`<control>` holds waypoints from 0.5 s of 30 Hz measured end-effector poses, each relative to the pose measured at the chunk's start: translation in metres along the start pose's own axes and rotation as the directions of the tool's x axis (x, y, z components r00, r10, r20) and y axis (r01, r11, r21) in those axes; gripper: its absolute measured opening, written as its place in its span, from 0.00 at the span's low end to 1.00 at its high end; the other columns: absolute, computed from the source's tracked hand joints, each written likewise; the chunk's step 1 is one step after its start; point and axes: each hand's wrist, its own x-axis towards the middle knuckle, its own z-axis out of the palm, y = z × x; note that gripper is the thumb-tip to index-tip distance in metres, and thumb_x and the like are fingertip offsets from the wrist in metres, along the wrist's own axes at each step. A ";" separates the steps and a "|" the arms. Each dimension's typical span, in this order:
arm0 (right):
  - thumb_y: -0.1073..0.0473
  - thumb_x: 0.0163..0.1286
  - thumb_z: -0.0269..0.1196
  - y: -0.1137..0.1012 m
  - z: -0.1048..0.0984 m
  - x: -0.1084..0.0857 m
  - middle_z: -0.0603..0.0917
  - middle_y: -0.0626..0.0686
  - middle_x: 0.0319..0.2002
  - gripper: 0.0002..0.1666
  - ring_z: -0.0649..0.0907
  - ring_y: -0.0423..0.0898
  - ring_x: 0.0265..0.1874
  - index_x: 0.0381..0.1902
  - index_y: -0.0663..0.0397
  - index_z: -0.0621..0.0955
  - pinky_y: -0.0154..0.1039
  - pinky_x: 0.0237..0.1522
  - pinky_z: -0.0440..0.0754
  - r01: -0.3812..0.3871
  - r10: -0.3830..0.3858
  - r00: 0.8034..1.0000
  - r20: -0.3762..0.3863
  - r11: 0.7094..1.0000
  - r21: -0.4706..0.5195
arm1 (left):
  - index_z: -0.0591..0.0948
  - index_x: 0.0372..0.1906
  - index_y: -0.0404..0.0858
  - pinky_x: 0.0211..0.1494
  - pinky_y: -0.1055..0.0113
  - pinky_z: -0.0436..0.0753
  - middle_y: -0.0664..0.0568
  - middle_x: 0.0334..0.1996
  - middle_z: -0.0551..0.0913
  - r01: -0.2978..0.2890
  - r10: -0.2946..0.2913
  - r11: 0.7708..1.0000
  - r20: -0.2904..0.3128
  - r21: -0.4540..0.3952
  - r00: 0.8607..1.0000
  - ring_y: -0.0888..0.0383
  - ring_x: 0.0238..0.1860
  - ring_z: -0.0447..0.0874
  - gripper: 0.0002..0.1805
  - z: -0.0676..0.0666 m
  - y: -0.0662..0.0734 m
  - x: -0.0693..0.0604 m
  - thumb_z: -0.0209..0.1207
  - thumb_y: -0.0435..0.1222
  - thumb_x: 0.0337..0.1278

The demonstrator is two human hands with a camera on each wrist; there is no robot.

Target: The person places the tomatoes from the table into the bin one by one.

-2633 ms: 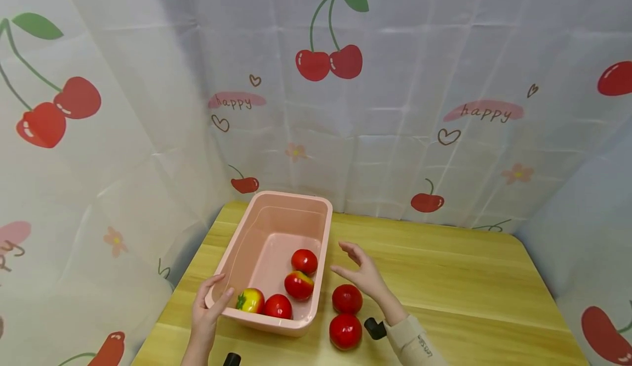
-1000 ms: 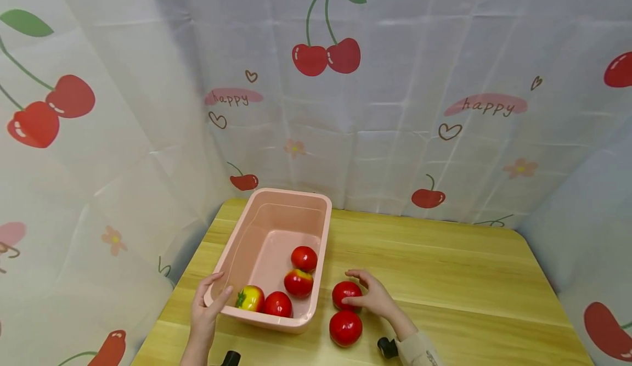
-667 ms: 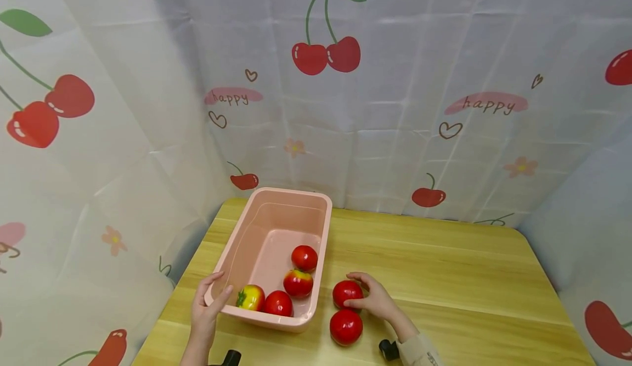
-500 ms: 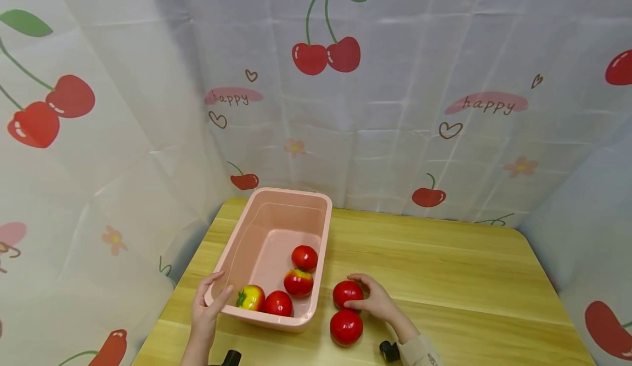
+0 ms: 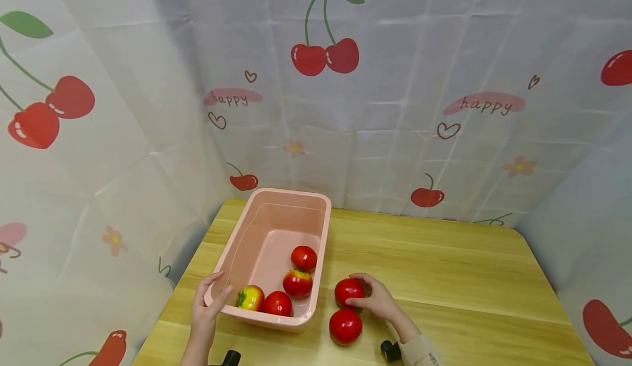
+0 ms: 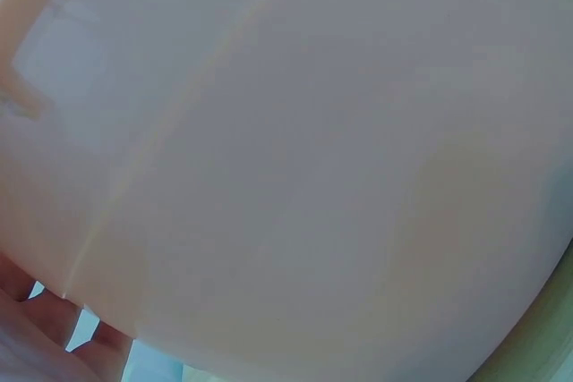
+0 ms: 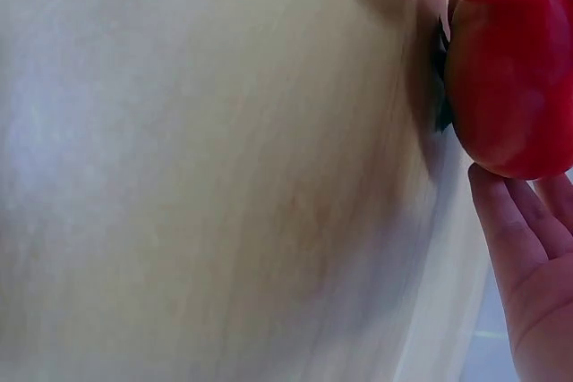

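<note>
In the head view a pink bin (image 5: 269, 322) stands on the table's left part, and the left hand (image 5: 206, 308) grips its near left corner, thumb over the rim. The right hand (image 5: 377, 300) holds the farther of two red tomatoes (image 5: 348, 292) between thumb and fingers, right of the bin. The nearer red tomato (image 5: 345, 326) lies just in front of it. In the right wrist view, fingers of the right hand (image 7: 537, 266) touch a red tomato (image 7: 515, 87). The left wrist view shows the bin's wall (image 6: 295, 167) close up, with the left hand (image 6: 54, 333) at its edge.
Inside the bin, along its right and near sides, lie a red tomato (image 5: 303, 258), a red-yellow one (image 5: 298, 283), another red one (image 5: 278, 304) and a yellow one (image 5: 250, 298) with a green top. A cherry-printed curtain (image 5: 375, 152) surrounds the wooden table (image 5: 444, 267).
The right hand has come down from beside the bin to the farther loose tomato and grasped it. That tomato has shifted slightly right. The left hand stays on the bin's corner.
</note>
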 end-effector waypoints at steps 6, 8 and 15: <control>0.56 0.53 0.72 -0.006 -0.004 0.000 0.77 0.60 0.53 0.36 0.78 0.56 0.48 0.58 0.60 0.72 0.51 0.50 0.77 0.021 -0.021 1.000 -0.023 1.000 -0.001 | 0.68 0.57 0.27 0.53 0.76 0.67 0.57 0.57 0.67 0.004 -0.004 1.000 0.001 0.004 1.000 0.60 0.57 0.63 0.22 -0.001 0.000 0.000 0.58 0.26 0.57; 0.56 0.53 0.72 -0.009 -0.005 0.000 0.77 0.61 0.53 0.36 0.78 0.57 0.49 0.58 0.61 0.72 0.51 0.50 0.77 0.034 -0.034 0.999 -0.032 0.999 0.004 | 0.68 0.57 0.27 0.53 0.76 0.67 0.57 0.57 0.67 0.005 -0.005 1.000 0.003 0.002 1.000 0.60 0.58 0.63 0.22 -0.001 0.000 0.000 0.58 0.26 0.57; 0.56 0.53 0.73 -0.019 -0.011 0.001 0.76 0.61 0.55 0.37 0.77 0.57 0.51 0.58 0.62 0.72 0.50 0.52 0.76 0.050 -0.049 0.998 -0.050 0.999 0.004 | 0.67 0.57 0.27 0.54 0.75 0.67 0.56 0.57 0.67 0.002 -0.002 1.000 0.006 -0.008 1.000 0.60 0.58 0.63 0.22 0.000 -0.001 0.000 0.58 0.25 0.57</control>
